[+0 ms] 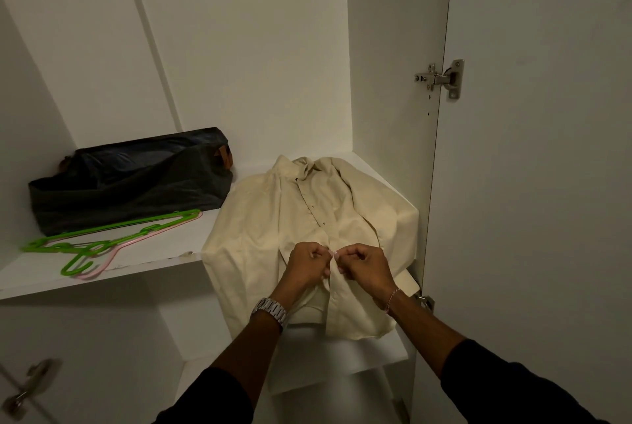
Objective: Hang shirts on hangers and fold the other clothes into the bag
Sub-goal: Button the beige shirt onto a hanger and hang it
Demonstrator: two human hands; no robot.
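A cream button-up shirt (273, 218) lies front up on the right end of a white wardrobe shelf (154, 252), its hem hanging over the front edge. My left hand (307, 266) and my right hand (362, 264) sit side by side at the lower button placket, each pinching the fabric there with curled fingers. A dark open bag (130, 181) stands at the back left of the shelf. In front of it lie a green hanger (102, 235) and a pink hanger (113, 258), stacked together.
The wardrobe's side panel (393, 81) and an open door (547, 184) with a metal hinge (444, 78) close off the right side. A lower shelf (342, 355) sits beneath the shirt. A door handle (27, 389) shows at lower left.
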